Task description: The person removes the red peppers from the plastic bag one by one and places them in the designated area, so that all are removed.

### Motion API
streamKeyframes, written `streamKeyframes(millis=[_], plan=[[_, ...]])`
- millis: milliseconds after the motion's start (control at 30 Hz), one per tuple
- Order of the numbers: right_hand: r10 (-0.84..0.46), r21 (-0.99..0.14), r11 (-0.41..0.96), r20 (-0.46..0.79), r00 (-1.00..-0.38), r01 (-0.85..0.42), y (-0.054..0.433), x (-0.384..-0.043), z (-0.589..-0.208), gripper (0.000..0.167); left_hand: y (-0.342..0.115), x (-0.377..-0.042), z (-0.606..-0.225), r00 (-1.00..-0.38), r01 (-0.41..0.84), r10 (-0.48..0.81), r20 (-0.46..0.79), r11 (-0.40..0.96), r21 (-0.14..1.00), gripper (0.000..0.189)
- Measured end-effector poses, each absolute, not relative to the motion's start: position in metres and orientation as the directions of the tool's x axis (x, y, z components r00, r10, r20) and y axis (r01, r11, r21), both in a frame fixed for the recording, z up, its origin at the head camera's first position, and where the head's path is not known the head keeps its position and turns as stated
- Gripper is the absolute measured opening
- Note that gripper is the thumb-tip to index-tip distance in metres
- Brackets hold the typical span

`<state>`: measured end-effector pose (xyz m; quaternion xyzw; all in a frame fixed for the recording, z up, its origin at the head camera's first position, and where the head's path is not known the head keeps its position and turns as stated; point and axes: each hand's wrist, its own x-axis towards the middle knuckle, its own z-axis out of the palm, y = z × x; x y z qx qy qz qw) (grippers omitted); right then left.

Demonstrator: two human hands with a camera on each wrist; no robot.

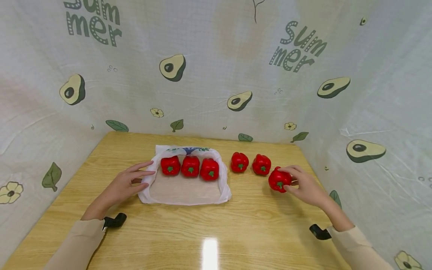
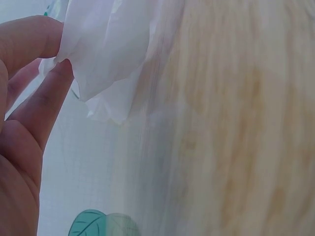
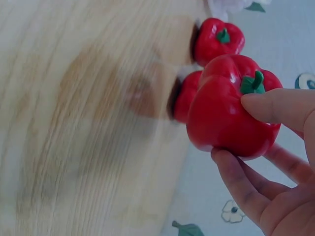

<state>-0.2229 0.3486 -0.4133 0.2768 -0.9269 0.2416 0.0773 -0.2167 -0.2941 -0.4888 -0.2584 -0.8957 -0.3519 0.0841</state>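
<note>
A white plastic bag [image 1: 185, 202] lies on the table with its mouth spread wide toward me. Three red bell peppers [image 1: 190, 167] sit in a row inside it, green stems facing me. My left hand [image 1: 126, 183] holds the bag's left rim between thumb and fingers; in the left wrist view, the fingertips meet the crinkled plastic [image 2: 108, 49]. On the right, my right hand [image 1: 305, 185] grips another red bell pepper [image 3: 231, 113], thumb beside its green stem and fingers on the opposite side. That pepper is raised over the table.
Two more red bell peppers, one nearer the bag [image 1: 239, 162] and one farther right [image 1: 261, 164], stand between the bag and my right hand. The wooden table [image 1: 168, 240] meets a printed cloth [image 1: 202, 82] at its back and sides.
</note>
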Motion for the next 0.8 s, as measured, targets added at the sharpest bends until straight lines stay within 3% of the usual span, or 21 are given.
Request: streamKeyframes(millis=[800], plan=[[-0.456, -0.409, 0.773, 0.175, -0.873, -0.486, 0.393, -0.264, -0.418, 0.057, -0.294, -0.215, -0.488, -0.856, 0.516, 0.391, 0.338, 0.6, 0.612, 0.05]])
